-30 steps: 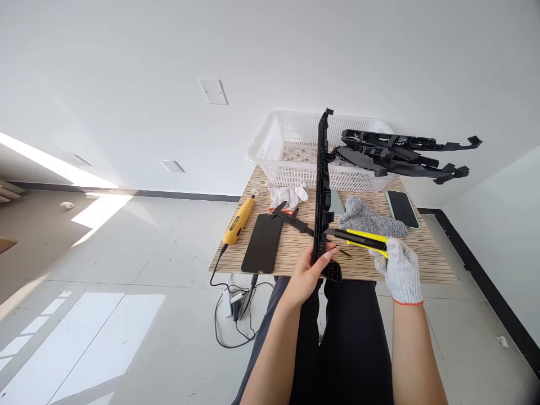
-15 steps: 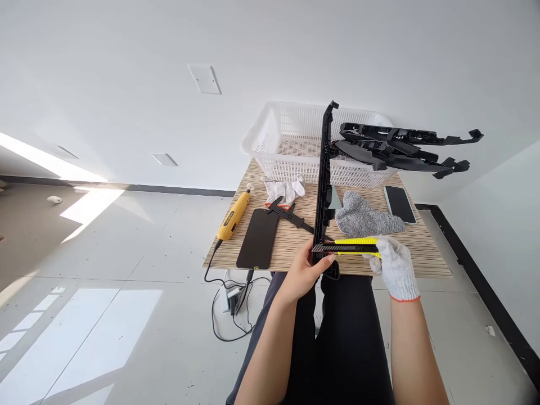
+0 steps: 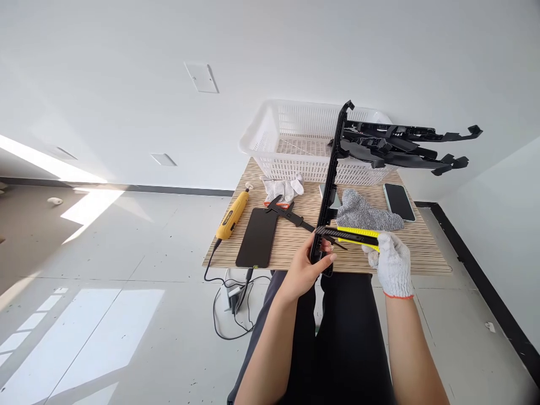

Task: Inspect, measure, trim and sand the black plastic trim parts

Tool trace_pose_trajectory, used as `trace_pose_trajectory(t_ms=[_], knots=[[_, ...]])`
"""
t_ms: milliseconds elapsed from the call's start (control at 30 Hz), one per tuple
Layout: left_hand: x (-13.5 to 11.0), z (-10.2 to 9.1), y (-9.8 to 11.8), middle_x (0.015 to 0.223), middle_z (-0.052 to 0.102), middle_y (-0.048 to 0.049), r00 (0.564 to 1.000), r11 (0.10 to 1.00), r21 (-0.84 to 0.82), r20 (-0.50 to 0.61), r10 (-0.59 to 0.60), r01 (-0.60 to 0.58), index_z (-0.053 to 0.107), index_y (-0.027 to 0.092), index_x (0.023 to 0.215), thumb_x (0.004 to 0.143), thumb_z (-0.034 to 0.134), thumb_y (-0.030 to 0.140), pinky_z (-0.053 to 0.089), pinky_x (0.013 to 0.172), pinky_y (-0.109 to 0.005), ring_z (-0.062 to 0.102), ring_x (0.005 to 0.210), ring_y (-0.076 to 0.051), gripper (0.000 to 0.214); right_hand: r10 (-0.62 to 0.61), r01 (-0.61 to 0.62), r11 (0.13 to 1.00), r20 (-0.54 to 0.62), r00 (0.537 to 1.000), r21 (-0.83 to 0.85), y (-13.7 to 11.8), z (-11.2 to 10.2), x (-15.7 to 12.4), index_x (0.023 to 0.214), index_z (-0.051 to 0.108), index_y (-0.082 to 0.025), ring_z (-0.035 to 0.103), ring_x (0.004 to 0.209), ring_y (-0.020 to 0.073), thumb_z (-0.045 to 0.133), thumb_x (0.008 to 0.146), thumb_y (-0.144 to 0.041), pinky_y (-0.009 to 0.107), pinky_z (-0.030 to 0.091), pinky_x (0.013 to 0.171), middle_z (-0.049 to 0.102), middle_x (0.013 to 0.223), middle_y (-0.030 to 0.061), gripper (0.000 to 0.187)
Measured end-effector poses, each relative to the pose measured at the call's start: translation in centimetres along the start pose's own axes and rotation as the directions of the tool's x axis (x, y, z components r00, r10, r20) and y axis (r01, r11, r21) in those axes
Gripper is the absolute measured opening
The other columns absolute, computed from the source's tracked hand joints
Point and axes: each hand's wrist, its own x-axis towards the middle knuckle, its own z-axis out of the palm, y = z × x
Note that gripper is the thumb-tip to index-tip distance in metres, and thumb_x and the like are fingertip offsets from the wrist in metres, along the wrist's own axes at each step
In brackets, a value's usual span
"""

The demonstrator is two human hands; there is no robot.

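Note:
My bare left hand point(image 3: 309, 263) grips the near end of a long, narrow black plastic trim part point(image 3: 331, 180), which slants up and away over the table and overlaps the basket. In a white knit glove with an orange cuff, my right hand point(image 3: 390, 259) holds a yellow utility knife point(image 3: 358, 235). Its blade is slid out and points left, lying across the trim part just above my left fingers. Whether the edge touches the plastic I cannot tell. Behind my hands a black caliper point(image 3: 291, 216) rests on the table, partly covered by the trim part.
A white plastic basket point(image 3: 270, 149) at the back carries several more black trim parts point(image 3: 405, 149) sticking out rightward. On the striped table point(image 3: 422, 253) lie a yellow rotary tool point(image 3: 233, 215), a black tablet-like slab point(image 3: 257, 237), white gloves point(image 3: 284, 190), a grey glove point(image 3: 367, 212) and a phone point(image 3: 399, 202).
The trim part's far end has swung right and now leans. The knife has risen slightly and tilted, its blade tip now higher than before. My left hand keeps its hold.

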Motion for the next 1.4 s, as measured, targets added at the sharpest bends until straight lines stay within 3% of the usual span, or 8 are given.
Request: trace_pose_trajectory(t_ms=[133, 300, 667, 767, 900, 1000, 1200, 1400], knots=[[0.01, -0.15, -0.15, 0.088, 0.058, -0.0006, 0.998, 1.0, 0.02, -0.058, -0.005, 0.006, 0.062, 0.02, 0.093, 0.084, 0.075, 0.04, 0.045, 0.084, -0.028, 0.055, 0.086, -0.016, 0.026, 0.016, -0.015, 1.0, 0.042, 0.999, -0.013, -0.06, -0.02, -0.02, 0.09, 0.066, -0.019, 0.05, 0.039, 0.0091, 0.077, 0.074, -0.063, 0.019, 0.035, 0.036, 0.061, 0.058, -0.0006, 0.049], [-0.01, -0.29, -0.22, 0.086, 0.056, 0.0009, 0.997, 0.998, -0.05, -0.065, -0.049, 0.045, 0.06, 0.02, 0.089, 0.082, 0.078, 0.039, 0.043, 0.08, -0.026, 0.052, 0.082, -0.014, 0.027, 0.038, -0.038, 0.999, -0.011, 0.999, 0.026, -0.05, 0.08, -0.02, 0.091, 0.065, -0.019, 0.052, 0.04, 0.0099, 0.077, 0.073, -0.065, 0.019, 0.036, 0.037, 0.062, 0.058, -0.0004, 0.05], [-0.12, -0.08, -0.37, 0.102, 0.067, -0.0032, 0.988, 0.971, -0.211, -0.083, -0.133, 0.113, 0.068, 0.02, 0.096, 0.082, 0.076, 0.042, 0.047, 0.092, -0.032, 0.061, 0.092, -0.018, 0.027, 0.018, -0.018, 0.999, -0.009, 1.0, 0.034, -0.14, 0.14, -0.27, 0.091, 0.066, -0.019, 0.05, 0.039, 0.0086, 0.077, 0.075, -0.061, 0.019, 0.037, 0.037, 0.062, 0.059, -0.0006, 0.046], [-0.1, -0.06, -0.42, 0.1, 0.069, -0.0038, 0.988, 0.972, -0.205, -0.082, -0.13, 0.111, 0.069, 0.02, 0.097, 0.082, 0.076, 0.041, 0.048, 0.094, -0.033, 0.063, 0.093, -0.018, 0.027, 0.041, -0.042, 0.999, 0.042, 0.998, 0.007, -0.25, 0.23, -0.3, 0.089, 0.066, -0.019, 0.05, 0.038, 0.0088, 0.078, 0.073, -0.061, 0.019, 0.037, 0.037, 0.061, 0.058, -0.0004, 0.046], [-0.06, 0.0, -0.49, 0.108, 0.069, -0.004, 0.987, 0.958, -0.259, -0.064, -0.145, 0.124, 0.07, 0.02, 0.099, 0.082, 0.077, 0.04, 0.051, 0.096, -0.036, 0.065, 0.097, -0.019, 0.027, 0.026, -0.025, 0.999, -0.018, 1.0, 0.028, -0.32, 0.31, -0.35, 0.089, 0.066, -0.019, 0.05, 0.039, 0.0091, 0.077, 0.074, -0.062, 0.019, 0.036, 0.037, 0.061, 0.057, -0.0007, 0.046], [-0.03, 0.05, -0.52, 0.106, 0.07, -0.0041, 0.988, 0.962, -0.248, -0.067, -0.136, 0.116, 0.07, 0.02, 0.1, 0.082, 0.078, 0.039, 0.052, 0.097, -0.037, 0.066, 0.098, -0.02, 0.027, 0.032, -0.032, 0.999, 0.036, 0.999, -0.003, -0.25, 0.34, -0.39, 0.089, 0.067, -0.018, 0.05, 0.04, 0.0092, 0.078, 0.075, -0.059, 0.019, 0.037, 0.038, 0.06, 0.056, -0.0008, 0.044], [-0.01, 0.06, -0.63, 0.115, 0.071, -0.0066, 0.988, 0.953, -0.276, -0.05, -0.147, 0.128, 0.071, 0.021, 0.109, 0.081, 0.079, 0.039, 0.053, 0.1, -0.041, 0.067, 0.111, -0.025, 0.034, 0.013, -0.013, 1.0, 0.018, 1.0, 0.005, -0.11, 0.38, -0.34, 0.092, 0.069, -0.019, 0.05, 0.041, 0.0088, 0.078, 0.075, -0.056, 0.02, 0.038, 0.039, 0.063, 0.061, -0.0001, 0.042], [-0.06, 0.1, -0.54, 0.118, 0.072, -0.0081, 0.987, 0.947, -0.295, -0.056, -0.152, 0.129, 0.07, 0.02, 0.106, 0.082, 0.077, 0.039, 0.057, 0.095, -0.041, 0.066, 0.117, -0.029, 0.031, -0.011, 0.011, 1.0, 0.006, 1.0, 0.013, -0.15, 0.52, -0.31, 0.095, 0.069, -0.019, 0.048, 0.041, 0.009, 0.075, 0.078, -0.055, 0.02, 0.036, 0.039, 0.06, 0.056, -0.0011, 0.041]])
